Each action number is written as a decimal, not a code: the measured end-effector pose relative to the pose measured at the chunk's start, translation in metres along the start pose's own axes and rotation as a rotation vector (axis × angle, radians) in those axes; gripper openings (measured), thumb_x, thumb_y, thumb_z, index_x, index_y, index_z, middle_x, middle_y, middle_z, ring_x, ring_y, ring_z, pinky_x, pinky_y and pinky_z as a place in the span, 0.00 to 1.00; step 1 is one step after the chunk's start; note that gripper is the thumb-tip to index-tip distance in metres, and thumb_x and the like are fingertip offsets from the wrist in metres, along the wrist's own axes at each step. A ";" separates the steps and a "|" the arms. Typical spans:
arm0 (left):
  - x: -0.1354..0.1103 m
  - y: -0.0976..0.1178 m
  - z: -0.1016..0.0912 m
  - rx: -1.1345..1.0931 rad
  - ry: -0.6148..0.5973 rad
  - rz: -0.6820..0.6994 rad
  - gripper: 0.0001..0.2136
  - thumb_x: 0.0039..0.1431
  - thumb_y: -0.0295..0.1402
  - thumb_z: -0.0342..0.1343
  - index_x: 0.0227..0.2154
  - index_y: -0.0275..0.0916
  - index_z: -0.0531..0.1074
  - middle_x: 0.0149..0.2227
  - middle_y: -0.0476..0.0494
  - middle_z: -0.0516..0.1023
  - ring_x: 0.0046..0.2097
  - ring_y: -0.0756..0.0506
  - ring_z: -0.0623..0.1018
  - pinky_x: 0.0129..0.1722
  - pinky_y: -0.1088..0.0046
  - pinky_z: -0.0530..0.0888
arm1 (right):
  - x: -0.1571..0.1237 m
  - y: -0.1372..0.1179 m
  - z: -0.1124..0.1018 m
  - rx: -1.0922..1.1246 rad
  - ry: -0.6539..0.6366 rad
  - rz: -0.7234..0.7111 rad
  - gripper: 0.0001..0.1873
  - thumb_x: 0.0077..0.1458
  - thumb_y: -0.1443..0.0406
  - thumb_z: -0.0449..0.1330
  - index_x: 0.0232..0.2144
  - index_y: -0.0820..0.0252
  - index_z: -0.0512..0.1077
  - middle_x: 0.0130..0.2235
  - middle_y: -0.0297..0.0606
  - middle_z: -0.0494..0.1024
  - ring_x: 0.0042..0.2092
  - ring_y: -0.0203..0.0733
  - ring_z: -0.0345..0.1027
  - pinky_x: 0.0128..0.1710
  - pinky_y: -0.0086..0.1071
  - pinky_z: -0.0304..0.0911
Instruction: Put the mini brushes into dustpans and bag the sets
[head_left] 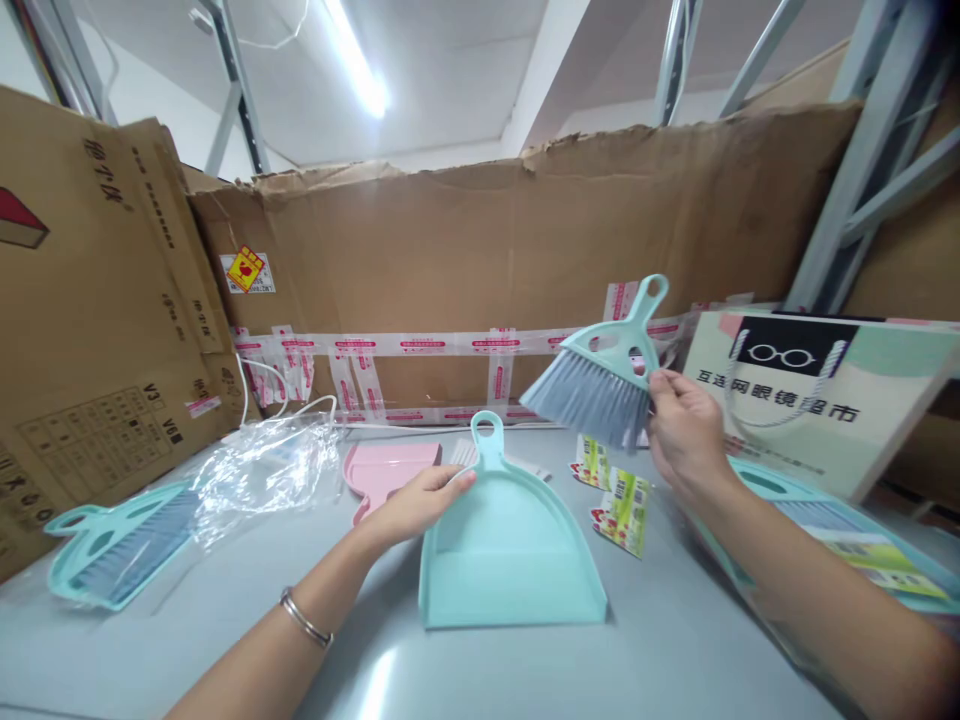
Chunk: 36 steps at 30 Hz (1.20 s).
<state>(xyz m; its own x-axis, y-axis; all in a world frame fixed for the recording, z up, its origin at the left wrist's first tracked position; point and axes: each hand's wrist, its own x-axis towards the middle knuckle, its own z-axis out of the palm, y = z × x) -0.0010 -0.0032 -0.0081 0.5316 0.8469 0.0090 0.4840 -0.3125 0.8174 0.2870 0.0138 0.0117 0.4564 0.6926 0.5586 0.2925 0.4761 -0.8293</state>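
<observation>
A mint-green dustpan (510, 540) is in the middle, its looped handle pointing away from me and its wide lip toward me. My left hand (424, 502) pinches the dustpan's left edge near the handle. Raised to the right, a small mint hand brush (615, 345) with grey bristles is gripped at its side by my right hand (686, 420). The bristles hang down to the left and the handle loop points up. Behind the dustpan lies a pink dustpan (390, 468), with part of a white-bristled brush (465, 453) showing beside it.
Yellow-green label cards (622, 510) lie right of the dustpan. A wrapped mint brush set (124, 545) and crumpled clear plastic (262, 465) are at left; another set (855, 540) is at right, by a paper bag (817, 400). Cardboard (450, 250) walls the back of the grey table (465, 680).
</observation>
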 end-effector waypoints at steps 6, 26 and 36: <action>0.005 -0.010 -0.001 -0.116 0.145 0.007 0.26 0.57 0.53 0.38 0.36 0.36 0.71 0.37 0.45 0.74 0.41 0.44 0.70 0.43 0.67 0.67 | -0.060 -0.032 0.029 -0.088 -0.466 0.008 0.16 0.50 0.52 0.53 0.31 0.57 0.72 0.32 0.37 0.77 0.37 0.45 0.70 0.38 0.35 0.64; 0.004 0.000 0.004 0.041 0.167 0.111 0.19 0.58 0.46 0.44 0.35 0.36 0.71 0.34 0.47 0.73 0.35 0.48 0.69 0.35 0.74 0.66 | -0.074 -0.006 0.039 -0.437 -0.458 -0.125 0.11 0.51 0.56 0.54 0.33 0.56 0.62 0.36 0.39 0.69 0.38 0.43 0.64 0.37 0.37 0.61; -0.003 0.014 0.010 0.225 0.130 0.201 0.18 0.60 0.44 0.40 0.32 0.36 0.67 0.30 0.49 0.69 0.32 0.49 0.66 0.33 0.74 0.63 | -0.051 -0.021 0.045 0.120 -0.934 0.404 0.27 0.43 0.47 0.59 0.39 0.61 0.73 0.35 0.38 0.77 0.37 0.41 0.69 0.39 0.35 0.63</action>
<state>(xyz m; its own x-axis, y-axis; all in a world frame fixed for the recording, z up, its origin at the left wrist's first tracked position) 0.0112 -0.0149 -0.0026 0.5458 0.8021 0.2425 0.5279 -0.5538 0.6439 0.2195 -0.0074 0.0012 -0.3498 0.9343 0.0684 0.1526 0.1288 -0.9799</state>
